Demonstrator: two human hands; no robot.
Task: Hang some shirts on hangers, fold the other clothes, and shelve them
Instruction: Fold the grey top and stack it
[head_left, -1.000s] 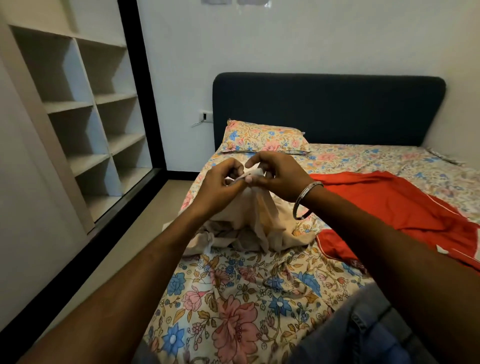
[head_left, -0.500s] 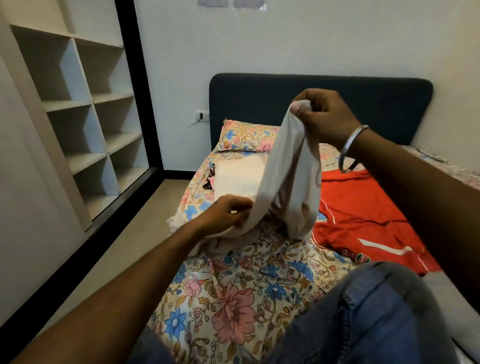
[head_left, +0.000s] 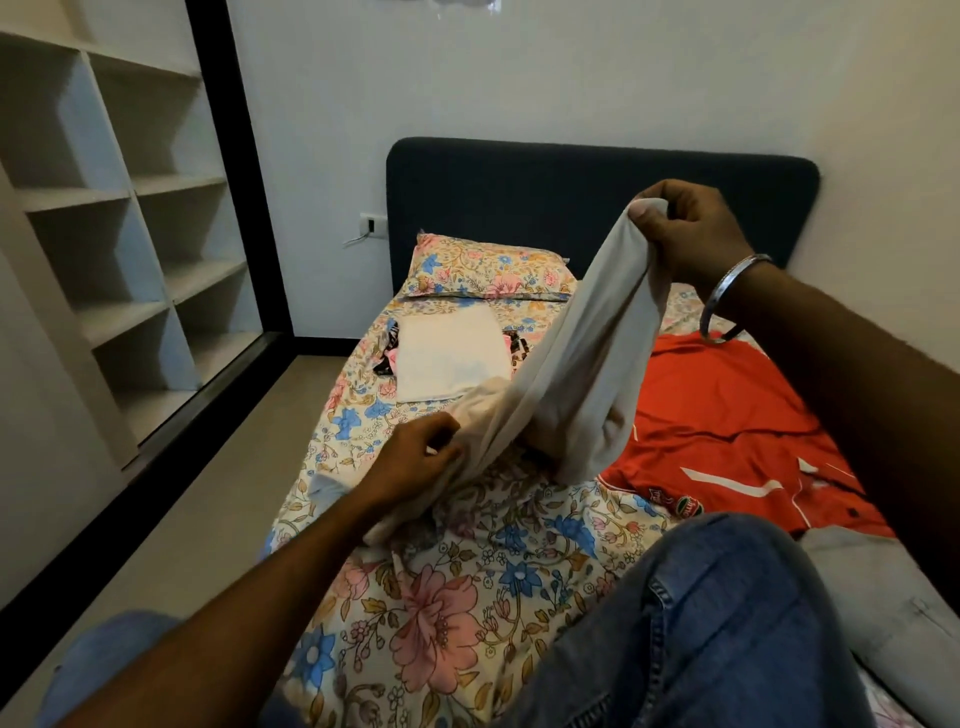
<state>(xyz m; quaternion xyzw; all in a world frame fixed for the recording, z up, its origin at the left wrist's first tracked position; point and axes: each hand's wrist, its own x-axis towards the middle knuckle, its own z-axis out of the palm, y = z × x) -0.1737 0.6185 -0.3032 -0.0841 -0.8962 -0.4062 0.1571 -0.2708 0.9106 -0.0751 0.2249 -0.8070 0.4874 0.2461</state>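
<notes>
You've lifted the beige garment (head_left: 587, 358) higher: right hand (head_left: 691, 234) and left hand (head_left: 415, 457) both grip it; one folded cloth (head_left: 447, 353) lies near the bed's (head_left: 441, 597) head, shelves (head_left: 130, 249) unfilled.

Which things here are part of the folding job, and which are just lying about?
In the job:
- beige garment, gripped by left hand and right hand
- red shirt, spread on the bed
- folded white cloth
- shelves

Lying about:
- pillow
- floral sheet
- headboard
- wall socket
</notes>
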